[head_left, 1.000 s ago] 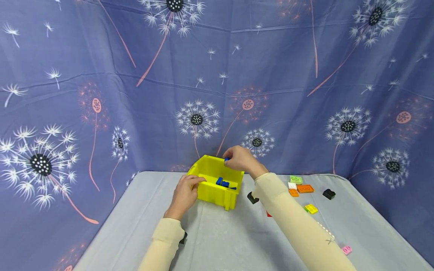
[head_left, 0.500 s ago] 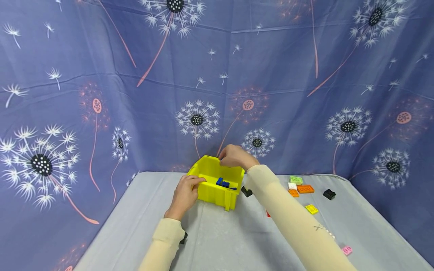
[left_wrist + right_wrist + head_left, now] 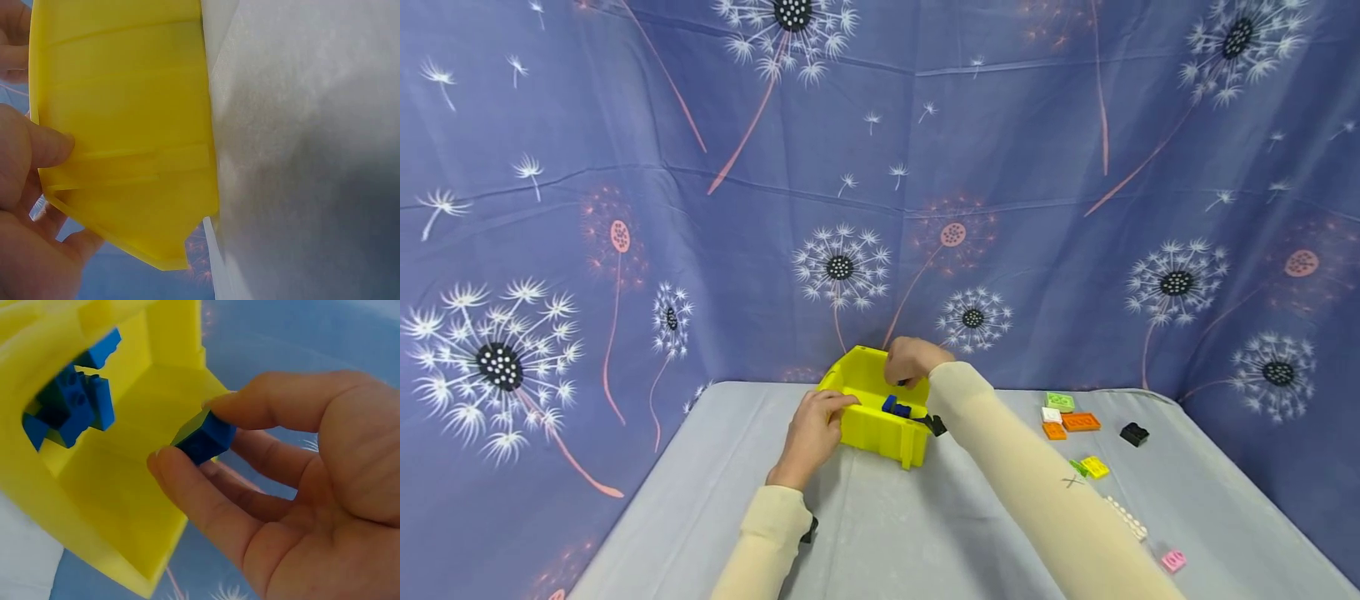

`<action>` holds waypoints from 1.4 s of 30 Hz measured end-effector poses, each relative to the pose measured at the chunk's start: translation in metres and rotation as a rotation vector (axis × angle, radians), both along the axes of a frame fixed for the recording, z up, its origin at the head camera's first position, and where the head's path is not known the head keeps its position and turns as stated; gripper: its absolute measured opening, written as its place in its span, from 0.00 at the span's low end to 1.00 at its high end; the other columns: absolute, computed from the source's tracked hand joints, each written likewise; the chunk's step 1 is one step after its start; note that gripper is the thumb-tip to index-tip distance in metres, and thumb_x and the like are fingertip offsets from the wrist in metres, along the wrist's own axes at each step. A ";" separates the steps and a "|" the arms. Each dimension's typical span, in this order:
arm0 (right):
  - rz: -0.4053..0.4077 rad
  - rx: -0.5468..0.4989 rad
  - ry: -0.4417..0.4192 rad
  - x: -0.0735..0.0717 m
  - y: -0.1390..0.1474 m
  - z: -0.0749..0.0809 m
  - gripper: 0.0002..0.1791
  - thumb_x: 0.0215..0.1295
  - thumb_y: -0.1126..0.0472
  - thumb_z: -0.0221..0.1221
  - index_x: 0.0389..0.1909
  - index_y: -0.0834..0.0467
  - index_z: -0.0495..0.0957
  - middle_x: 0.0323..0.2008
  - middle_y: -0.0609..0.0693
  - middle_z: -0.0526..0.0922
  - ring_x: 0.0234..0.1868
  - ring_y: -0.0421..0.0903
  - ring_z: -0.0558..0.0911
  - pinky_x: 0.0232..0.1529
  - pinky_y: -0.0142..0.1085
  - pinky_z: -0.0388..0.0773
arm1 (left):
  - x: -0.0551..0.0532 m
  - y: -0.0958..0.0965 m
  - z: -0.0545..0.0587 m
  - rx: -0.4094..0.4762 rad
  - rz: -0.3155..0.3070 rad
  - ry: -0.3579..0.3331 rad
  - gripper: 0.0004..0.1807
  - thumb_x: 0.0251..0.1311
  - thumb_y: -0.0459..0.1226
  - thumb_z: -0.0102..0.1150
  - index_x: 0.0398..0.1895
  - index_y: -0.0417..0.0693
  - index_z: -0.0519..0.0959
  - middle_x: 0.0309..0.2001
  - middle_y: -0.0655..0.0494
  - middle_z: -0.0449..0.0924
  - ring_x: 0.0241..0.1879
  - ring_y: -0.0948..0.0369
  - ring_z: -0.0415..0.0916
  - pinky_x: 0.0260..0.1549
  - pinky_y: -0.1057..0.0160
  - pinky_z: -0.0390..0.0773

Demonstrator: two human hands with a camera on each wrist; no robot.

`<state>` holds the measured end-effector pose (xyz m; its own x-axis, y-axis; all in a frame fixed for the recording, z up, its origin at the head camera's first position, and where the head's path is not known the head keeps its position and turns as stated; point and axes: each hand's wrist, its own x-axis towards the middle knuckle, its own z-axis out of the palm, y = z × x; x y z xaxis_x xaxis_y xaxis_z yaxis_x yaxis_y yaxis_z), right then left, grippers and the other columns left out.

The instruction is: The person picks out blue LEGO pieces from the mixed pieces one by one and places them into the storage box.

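My left hand [image 3: 810,433] holds the near-left rim of a yellow plastic bin [image 3: 880,435]. In the left wrist view its thumb lies against the outer wall of the bin [image 3: 125,112], with other fingers behind the rim. Over the bin's inside, my right hand [image 3: 913,360] is lowered at the back right. A blue toy brick [image 3: 206,436] is pinched between the right thumb and fingertips, seen best in the right wrist view. Several other blue bricks [image 3: 78,403] lie on the bin floor along one wall, apart from the held brick.
On the grey-covered table right of the bin lie loose bricks: light green [image 3: 1060,402], white [image 3: 1051,415], orange [image 3: 1081,422], black [image 3: 1134,434], yellow [image 3: 1095,467], pink [image 3: 1173,561] and a long white one [image 3: 1126,518]. A patterned blue curtain [image 3: 760,250] hangs behind.
My right hand has moved down from above the bin's back right rim into the bin, carrying the blue brick. The left hand keeps its hold on the rim.
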<state>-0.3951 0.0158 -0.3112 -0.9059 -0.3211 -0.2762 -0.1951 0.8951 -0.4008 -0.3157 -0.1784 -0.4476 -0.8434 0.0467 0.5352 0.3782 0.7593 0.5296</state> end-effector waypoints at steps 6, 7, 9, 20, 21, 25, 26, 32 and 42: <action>-0.065 0.031 0.017 -0.003 0.002 -0.012 0.16 0.58 0.67 0.60 0.15 0.51 0.69 0.14 0.46 0.63 0.14 0.43 0.68 0.19 0.34 0.67 | 0.001 0.005 0.000 0.010 -0.017 0.003 0.21 0.67 0.25 0.60 0.50 0.60 0.90 0.49 0.62 0.86 0.53 0.56 0.76 0.54 0.52 0.80; -0.073 0.024 0.017 -0.002 0.003 -0.014 0.15 0.59 0.67 0.60 0.16 0.52 0.70 0.16 0.46 0.64 0.15 0.43 0.70 0.19 0.34 0.69 | 0.001 0.006 0.000 0.010 -0.019 -0.001 0.21 0.67 0.25 0.60 0.50 0.60 0.90 0.49 0.62 0.86 0.52 0.57 0.76 0.54 0.52 0.80; -0.086 -0.002 0.018 -0.001 0.005 -0.014 0.12 0.60 0.66 0.62 0.19 0.53 0.75 0.21 0.47 0.70 0.20 0.46 0.77 0.23 0.35 0.74 | 0.001 0.008 0.001 0.009 -0.020 -0.006 0.21 0.68 0.25 0.60 0.51 0.60 0.90 0.49 0.62 0.86 0.52 0.57 0.76 0.55 0.53 0.80; -0.085 -0.043 0.015 0.007 0.006 -0.006 0.03 0.63 0.62 0.65 0.36 0.56 0.84 0.46 0.53 0.82 0.45 0.55 0.87 0.50 0.46 0.86 | 0.000 0.009 0.006 0.002 -0.018 -0.008 0.19 0.69 0.26 0.59 0.52 0.59 0.90 0.51 0.62 0.85 0.55 0.57 0.76 0.58 0.52 0.79; -0.079 -0.043 0.019 0.007 0.005 -0.005 0.03 0.63 0.62 0.65 0.36 0.56 0.84 0.45 0.53 0.82 0.44 0.55 0.87 0.48 0.45 0.86 | 0.000 0.009 0.005 0.005 -0.021 -0.006 0.19 0.69 0.26 0.60 0.52 0.58 0.90 0.50 0.62 0.85 0.55 0.56 0.76 0.58 0.52 0.79; -0.054 -0.043 0.044 0.010 0.005 -0.003 0.03 0.63 0.62 0.64 0.30 0.56 0.81 0.38 0.52 0.80 0.43 0.56 0.87 0.40 0.40 0.86 | 0.000 0.008 0.004 0.001 -0.018 0.004 0.19 0.69 0.26 0.60 0.50 0.60 0.90 0.50 0.62 0.85 0.55 0.57 0.76 0.57 0.52 0.79; -0.048 -0.047 0.046 0.011 0.004 -0.002 0.04 0.63 0.62 0.64 0.29 0.56 0.81 0.37 0.51 0.79 0.43 0.56 0.87 0.39 0.39 0.86 | 0.000 0.007 0.004 0.000 -0.016 0.005 0.19 0.69 0.26 0.60 0.50 0.60 0.90 0.50 0.62 0.85 0.55 0.57 0.76 0.57 0.52 0.79; -0.045 -0.028 0.040 0.012 0.003 -0.003 0.08 0.65 0.59 0.65 0.27 0.53 0.78 0.32 0.49 0.75 0.38 0.52 0.86 0.41 0.41 0.85 | 0.001 0.006 0.002 0.000 -0.011 -0.003 0.20 0.69 0.26 0.60 0.51 0.60 0.90 0.50 0.62 0.85 0.54 0.57 0.76 0.57 0.52 0.80; 0.008 -0.067 0.125 0.020 0.002 0.007 0.22 0.63 0.64 0.61 0.11 0.50 0.65 0.12 0.44 0.60 0.15 0.43 0.64 0.20 0.35 0.64 | 0.002 0.000 0.001 -0.001 0.000 -0.009 0.20 0.69 0.27 0.60 0.51 0.61 0.90 0.51 0.63 0.85 0.55 0.57 0.76 0.57 0.51 0.80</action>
